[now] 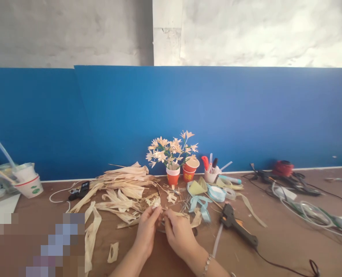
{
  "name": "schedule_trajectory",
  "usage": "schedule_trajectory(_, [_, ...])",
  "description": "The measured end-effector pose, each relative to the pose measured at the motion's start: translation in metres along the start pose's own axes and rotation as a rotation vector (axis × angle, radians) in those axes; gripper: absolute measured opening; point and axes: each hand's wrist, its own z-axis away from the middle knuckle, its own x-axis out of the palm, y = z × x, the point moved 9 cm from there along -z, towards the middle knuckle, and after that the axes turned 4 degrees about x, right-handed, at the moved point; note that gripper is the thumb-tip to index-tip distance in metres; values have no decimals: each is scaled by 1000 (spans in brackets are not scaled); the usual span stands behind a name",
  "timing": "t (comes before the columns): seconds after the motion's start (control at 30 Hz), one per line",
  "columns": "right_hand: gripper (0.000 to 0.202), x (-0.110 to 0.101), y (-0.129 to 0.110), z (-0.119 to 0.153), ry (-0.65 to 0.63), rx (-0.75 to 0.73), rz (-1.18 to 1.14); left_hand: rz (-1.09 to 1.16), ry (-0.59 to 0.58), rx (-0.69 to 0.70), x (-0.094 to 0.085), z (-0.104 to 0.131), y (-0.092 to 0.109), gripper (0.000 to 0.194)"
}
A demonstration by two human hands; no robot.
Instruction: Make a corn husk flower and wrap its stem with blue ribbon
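My left hand [147, 227] and my right hand [178, 231] meet at the fingertips over the brown table, both with fingers pinched. A small pale petal-like piece [156, 202] shows at the tips of my left fingers. Whatever my right fingers hold is too small to make out. Behind and left of my hands lies a heap of dried husk strips [124, 179]. Pale husk flowers [171, 149] on green stems stand in a red and white paper cup [173, 177] beyond my hands.
Right of my hands lie a black glue gun [237, 227] with its cord and light blue ribbon [202, 204]. A cup of pens [211, 175] stands behind. Cables [312, 215] sprawl at the right; a white cup [29, 186] stands left. A blue partition [217, 107] backs the table.
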Motion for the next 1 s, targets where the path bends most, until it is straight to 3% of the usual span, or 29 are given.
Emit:
schedule_trajectory(0.43, [21, 3, 1, 2, 29, 44, -97, -66, -85, 30, 6, 0, -3, 20])
schedule_trajectory(0.7, [19, 2, 2, 0, -10, 27, -100, -37, -58, -2, 2, -3, -5, 21])
schedule_trajectory(0.9, [20, 1, 3, 0, -19, 40, -109, 32, -69, -55, 5, 1, -3, 33])
schedule_trajectory(1.0, [21, 2, 7, -1, -28, 69, -102, 5, -33, 25, 3, 2, 6, 51])
